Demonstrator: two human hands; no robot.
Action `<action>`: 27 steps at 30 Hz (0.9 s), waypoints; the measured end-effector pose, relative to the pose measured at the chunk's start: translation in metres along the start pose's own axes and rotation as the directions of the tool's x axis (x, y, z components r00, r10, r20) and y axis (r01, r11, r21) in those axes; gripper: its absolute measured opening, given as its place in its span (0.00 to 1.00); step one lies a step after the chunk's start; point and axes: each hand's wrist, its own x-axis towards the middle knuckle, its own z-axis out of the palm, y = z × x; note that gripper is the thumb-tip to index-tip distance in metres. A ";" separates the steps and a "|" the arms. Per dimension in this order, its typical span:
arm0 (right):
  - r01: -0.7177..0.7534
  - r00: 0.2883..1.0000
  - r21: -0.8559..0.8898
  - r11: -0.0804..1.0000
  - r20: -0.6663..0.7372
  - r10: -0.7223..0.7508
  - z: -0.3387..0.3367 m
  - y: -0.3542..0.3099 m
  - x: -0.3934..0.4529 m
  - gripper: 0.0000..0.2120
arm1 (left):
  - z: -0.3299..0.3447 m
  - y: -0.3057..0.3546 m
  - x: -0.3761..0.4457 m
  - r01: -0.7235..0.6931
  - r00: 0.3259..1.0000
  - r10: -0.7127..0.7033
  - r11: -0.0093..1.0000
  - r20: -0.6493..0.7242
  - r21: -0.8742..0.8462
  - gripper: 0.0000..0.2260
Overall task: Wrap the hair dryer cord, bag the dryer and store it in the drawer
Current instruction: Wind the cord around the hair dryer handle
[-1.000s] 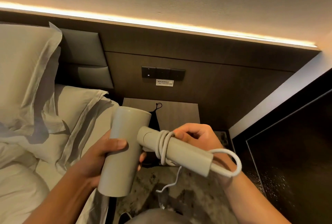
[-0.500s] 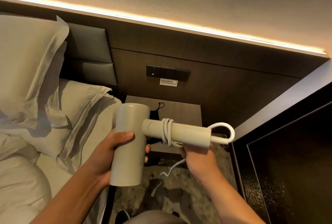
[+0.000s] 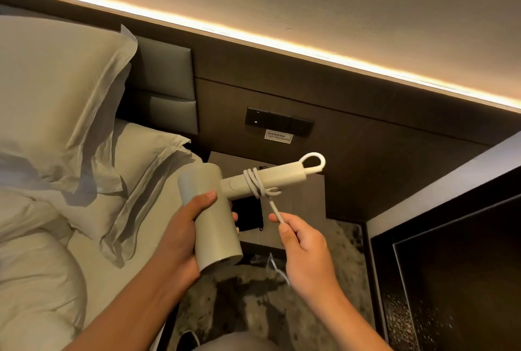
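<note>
I hold a pale grey-green hair dryer (image 3: 214, 218) in front of me, barrel pointing down, handle sticking out to the right. My left hand (image 3: 183, 226) grips the barrel. The white cord (image 3: 255, 183) runs in a few turns around the handle and leaves a loop at the handle's end. My right hand (image 3: 303, 243) sits below the handle and pinches the cord's free length between thumb and fingers; the rest of the cord hangs down behind that hand. A black bag (image 3: 249, 216) lies on the nightstand (image 3: 298, 201) behind the dryer, partly hidden by it.
A bed with white pillows (image 3: 56, 91) and sheets fills the left. Above the nightstand, a dark wood wall panel carries a switch plate (image 3: 279, 121). A dark cabinet (image 3: 451, 266) stands at the right. Patterned carpet lies below.
The right hand came off the handle and from under it, dropped lower and now pulls the cord's free end taut. The dryer's handle tilted upward to the right.
</note>
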 end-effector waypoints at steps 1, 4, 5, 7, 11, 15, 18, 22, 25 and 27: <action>0.006 1.000 -0.007 1.000 0.008 -0.006 0.003 -0.002 -0.003 0.12 | -0.003 0.002 0.002 -0.024 0.999 0.024 1.000 -0.026 0.004 0.38; 0.024 0.999 -0.041 0.999 0.037 -0.023 0.011 -0.006 -0.008 0.11 | -0.014 0.004 0.007 -0.134 0.985 0.136 0.990 -0.106 0.034 0.31; 0.029 0.999 -0.059 0.998 0.047 -0.027 0.013 -0.008 -0.009 0.10 | -0.018 0.005 0.008 -0.155 0.979 0.158 0.987 -0.129 0.034 0.28; 0.043 0.997 -0.088 0.995 0.064 -0.038 0.018 -0.011 -0.010 0.10 | -0.023 0.007 0.010 -0.177 0.971 0.179 0.984 -0.156 0.028 0.25; 0.045 0.996 -0.125 0.991 0.080 -0.036 0.024 -0.017 -0.012 0.10 | -0.032 -0.002 0.012 -0.245 0.928 0.297 0.941 -0.225 0.234 0.25; -0.007 0.995 -0.188 0.982 0.100 0.026 0.027 -0.017 -0.012 0.10 | -0.040 -0.015 0.008 -0.371 0.834 0.533 0.730 -0.139 0.574 0.29; -0.047 0.988 -0.229 0.972 0.130 0.079 0.024 -0.011 -0.012 0.12 | -0.050 -0.013 0.007 -0.404 0.807 0.590 0.587 -0.029 0.702 0.32; -0.037 0.990 -0.263 0.964 0.121 0.071 0.014 -0.005 -0.014 0.13 | -0.056 -0.008 0.003 -0.445 0.807 0.579 0.462 0.119 0.768 0.34; 0.052 0.995 -0.315 0.948 0.098 -0.022 -0.001 -0.009 -0.013 0.11 | -0.050 0.001 -0.001 -0.470 0.812 0.545 0.396 0.210 0.789 0.33; 0.117 0.990 -0.399 0.910 0.114 -0.077 -0.014 -0.014 -0.012 0.10 | -0.042 0.008 -0.004 -0.466 0.845 0.465 0.394 0.266 0.792 0.32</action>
